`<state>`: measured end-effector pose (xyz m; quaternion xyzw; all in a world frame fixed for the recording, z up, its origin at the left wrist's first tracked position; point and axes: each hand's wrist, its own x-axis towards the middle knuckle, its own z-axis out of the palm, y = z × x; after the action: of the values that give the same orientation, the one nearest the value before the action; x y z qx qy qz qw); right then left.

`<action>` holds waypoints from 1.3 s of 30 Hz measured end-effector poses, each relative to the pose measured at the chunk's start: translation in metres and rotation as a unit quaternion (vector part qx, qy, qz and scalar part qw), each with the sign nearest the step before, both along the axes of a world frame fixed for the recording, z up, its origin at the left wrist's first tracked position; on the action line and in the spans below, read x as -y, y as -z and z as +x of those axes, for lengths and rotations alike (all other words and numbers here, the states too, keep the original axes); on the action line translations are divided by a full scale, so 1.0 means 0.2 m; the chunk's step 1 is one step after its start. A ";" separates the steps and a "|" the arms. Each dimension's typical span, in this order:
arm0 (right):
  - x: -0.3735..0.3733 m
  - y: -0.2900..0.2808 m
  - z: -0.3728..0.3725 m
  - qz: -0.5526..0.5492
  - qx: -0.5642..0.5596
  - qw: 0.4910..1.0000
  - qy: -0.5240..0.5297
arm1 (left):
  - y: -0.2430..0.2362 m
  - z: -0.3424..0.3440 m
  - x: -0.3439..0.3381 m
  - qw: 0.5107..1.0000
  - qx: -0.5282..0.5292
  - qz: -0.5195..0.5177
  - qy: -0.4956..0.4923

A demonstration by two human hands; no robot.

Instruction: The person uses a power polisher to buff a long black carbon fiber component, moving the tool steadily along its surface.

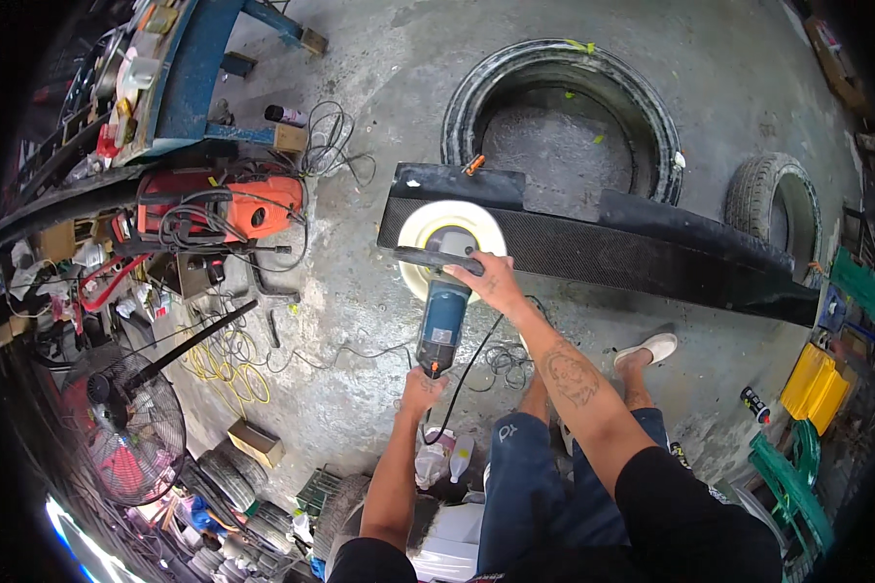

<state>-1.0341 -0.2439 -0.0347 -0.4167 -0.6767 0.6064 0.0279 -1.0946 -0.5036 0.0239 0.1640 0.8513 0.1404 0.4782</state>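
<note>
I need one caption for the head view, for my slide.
Left hand and right hand hold a polisher, its white pad over a black panel.

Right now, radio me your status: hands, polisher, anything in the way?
Left hand gripping rear of polisher; right hand on front handle. Pad over left end of panel, contact unclear. Cord looping beside left hand, clear of pad.

grey concrete floor (360, 301) | large black rubber tyre (463, 109), lying flat | smaller grey treaded tyre (750, 199) | orange-red plastic machine (262, 208) | brown cardboard box (261, 453)
</note>
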 end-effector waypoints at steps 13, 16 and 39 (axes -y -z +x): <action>0.29 -0.02 -0.77 0.022 -0.143 0.972 -0.185 | 0.09 -0.15 0.33 0.943 -0.284 -0.015 -0.173; 0.42 -0.17 -0.68 0.097 -0.189 0.936 -0.280 | 0.04 0.08 0.50 0.933 -0.291 0.053 -0.204; 0.11 -1.49 2.10 -0.279 -0.003 0.955 -0.099 | -0.96 1.54 0.17 0.982 -0.006 0.042 0.183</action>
<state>-0.6142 -0.2650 0.2636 -0.3374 -0.5182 0.7720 -0.1473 -0.7856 -0.5382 0.2161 0.3380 0.8030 0.0852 0.4834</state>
